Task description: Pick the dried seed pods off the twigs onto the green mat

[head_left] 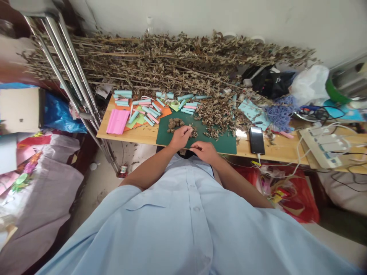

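My left hand [181,137] is closed above a green cutting mat [225,146], its fingertips pinched on a small tuft of dried leaves [194,132]. Just to the right and nearer my body, my right hand [205,150] is closed too, thumb against fingers. Something thin and pale seems to show at its fingertips, too small to name. Brown crumpled leaf clumps [174,124] lie on the mat beyond my left hand. A large heap of loose dried leaves [216,114] covers the mat's far right part.
Long dried leafy stalks [160,61] lie along the wall. Blue and pink paper rolls [150,110] and a pink sheet [117,121] are at left. To the right are a phone [257,140] with a cable, purple yarn [282,112] and a power strip [323,147]. Metal crutches [69,65] lean at left.
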Available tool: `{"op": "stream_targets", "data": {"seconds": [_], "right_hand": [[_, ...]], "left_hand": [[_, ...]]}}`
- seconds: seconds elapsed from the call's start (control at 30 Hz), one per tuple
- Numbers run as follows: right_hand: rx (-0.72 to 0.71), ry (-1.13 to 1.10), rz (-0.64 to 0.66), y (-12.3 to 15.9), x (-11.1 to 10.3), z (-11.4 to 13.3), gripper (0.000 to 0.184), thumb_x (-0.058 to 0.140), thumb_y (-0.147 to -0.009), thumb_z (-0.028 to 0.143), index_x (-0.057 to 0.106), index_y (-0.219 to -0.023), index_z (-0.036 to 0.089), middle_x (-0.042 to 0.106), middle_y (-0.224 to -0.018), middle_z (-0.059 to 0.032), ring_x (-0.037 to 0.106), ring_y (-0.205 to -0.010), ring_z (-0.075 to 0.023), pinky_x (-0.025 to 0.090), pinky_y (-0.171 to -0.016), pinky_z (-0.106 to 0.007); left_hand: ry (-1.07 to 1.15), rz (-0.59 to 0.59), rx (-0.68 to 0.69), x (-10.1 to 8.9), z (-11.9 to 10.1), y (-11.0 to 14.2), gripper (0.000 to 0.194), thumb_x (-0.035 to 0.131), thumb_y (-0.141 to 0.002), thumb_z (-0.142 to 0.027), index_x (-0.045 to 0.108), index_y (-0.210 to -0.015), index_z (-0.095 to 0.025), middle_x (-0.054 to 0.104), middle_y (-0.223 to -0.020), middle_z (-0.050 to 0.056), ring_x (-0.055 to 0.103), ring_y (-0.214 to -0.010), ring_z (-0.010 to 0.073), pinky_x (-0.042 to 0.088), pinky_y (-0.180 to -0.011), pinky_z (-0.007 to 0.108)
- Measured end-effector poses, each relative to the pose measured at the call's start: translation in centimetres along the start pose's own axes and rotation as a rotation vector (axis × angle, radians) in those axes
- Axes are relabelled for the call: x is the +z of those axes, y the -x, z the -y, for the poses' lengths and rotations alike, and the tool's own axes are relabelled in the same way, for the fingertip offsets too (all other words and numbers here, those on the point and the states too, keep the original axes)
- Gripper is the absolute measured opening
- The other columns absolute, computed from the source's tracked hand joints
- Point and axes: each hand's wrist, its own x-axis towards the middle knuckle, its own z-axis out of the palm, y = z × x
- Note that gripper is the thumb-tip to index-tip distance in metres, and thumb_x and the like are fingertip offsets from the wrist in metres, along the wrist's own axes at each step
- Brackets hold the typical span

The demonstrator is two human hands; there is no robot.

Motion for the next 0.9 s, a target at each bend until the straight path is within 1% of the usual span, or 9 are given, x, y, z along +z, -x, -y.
{"op": "stream_targets", "data": {"seconds": [0.1,0.13,0.23,0.3,0.4,0.53,0.67,0.8,0.9], "right_hand": [[0.07,-0.077,-0.238,-1.1,0.3,-0.2,0.019,0.065,-0.086,0.039,0.073,-0.095,0.024,0.074,-0.084,-0.0024,0.067,-0.071,-0.0185,0.055,-0.071,-0.034],[0.089,-0.119,-0.296,-1.6,0.4,-0.3,0.02,0.064,-0.086,0.038,0.072,-0.099,0.024,0.074,-0.088,-0.0028,0.067,-0.07,-0.0181,0.056,-0.071,-0.034],[0.1,-0.244,-0.377,-3.2,0.6,-0.4,0.028,0.064,-0.086,0.036,0.067,-0.111,0.024,0.073,-0.099,-0.0043,0.068,-0.072,-0.0171,0.058,-0.074,-0.035],[0.093,-0.284,-0.384,-4.0,0.8,-0.5,0.032,0.063,-0.086,0.035,0.064,-0.115,0.024,0.073,-0.103,-0.005,0.069,-0.075,-0.0169,0.059,-0.076,-0.036],[0.077,-0.273,-0.388,-4.8,1.0,-0.5,0.033,0.062,-0.087,0.035,0.063,-0.117,0.024,0.073,-0.101,-0.0045,0.069,-0.076,-0.0171,0.059,-0.078,-0.036],[0.05,-0.209,-0.401,-5.0,0.9,-0.4,0.031,0.06,-0.088,0.034,0.063,-0.118,0.024,0.072,-0.095,-0.0036,0.068,-0.077,-0.0178,0.058,-0.081,-0.037],[0.021,-0.148,-0.391,-4.9,0.7,-0.2,0.033,0.058,-0.09,0.034,0.061,-0.121,0.023,0.071,-0.096,-0.0041,0.067,-0.081,-0.0182,0.057,-0.084,-0.036],[-0.02,-0.162,-0.358,-4.8,0.6,-0.1,0.038,0.056,-0.091,0.032,0.055,-0.128,0.022,0.07,-0.095,-0.0041,0.067,-0.078,-0.0174,0.056,-0.081,-0.036],[0.008,-0.198,-0.342,-4.8,0.7,-0.2,0.039,0.055,-0.092,0.032,0.052,-0.129,0.023,0.069,-0.094,-0.0032,0.066,-0.075,-0.0161,0.056,-0.076,-0.034]], "left_hand": [[-0.009,0.022,0.024,-0.2,-0.2,0.0,0.025,0.051,-0.097,-0.031,0.065,-0.082,-0.016,0.062,-0.073,0.0,0.057,-0.072,0.0127,0.045,-0.073,0.025],[-0.015,0.026,0.031,-0.2,-0.3,0.0,0.025,0.051,-0.097,-0.03,0.065,-0.082,-0.016,0.062,-0.073,0.0,0.057,-0.072,0.0127,0.045,-0.073,0.025],[-0.025,0.026,0.045,-0.2,-0.4,0.0,0.026,0.051,-0.098,-0.031,0.066,-0.083,-0.016,0.062,-0.073,0.0,0.056,-0.071,0.0126,0.044,-0.071,0.025],[-0.027,0.03,0.048,-0.2,-0.4,0.0,0.026,0.05,-0.098,-0.032,0.066,-0.083,-0.016,0.062,-0.073,0.0,0.056,-0.071,0.0128,0.044,-0.07,0.025],[-0.039,0.045,0.045,-0.1,-0.2,-0.1,0.027,0.05,-0.098,-0.033,0.066,-0.084,-0.016,0.063,-0.074,0.0,0.057,-0.073,0.0132,0.045,-0.072,0.025],[-0.042,0.05,0.051,-0.1,-0.1,-0.1,0.027,0.05,-0.098,-0.033,0.067,-0.086,-0.016,0.063,-0.075,0.001,0.057,-0.073,0.0133,0.045,-0.072,0.025],[-0.04,0.056,0.072,0.0,-0.1,0.0,0.027,0.05,-0.098,-0.034,0.067,-0.086,-0.016,0.064,-0.076,0.001,0.057,-0.074,0.0135,0.044,-0.073,0.025],[-0.036,0.059,0.074,0.0,-0.3,0.0,0.028,0.05,-0.098,-0.035,0.066,-0.085,-0.015,0.064,-0.076,0.001,0.057,-0.076,0.0139,0.045,-0.074,0.025],[-0.014,0.065,0.079,0.0,-0.3,0.0,0.028,0.05,-0.098,-0.033,0.066,-0.083,-0.015,0.063,-0.075,0.001,0.057,-0.074,0.0134,0.045,-0.073,0.025]]}}
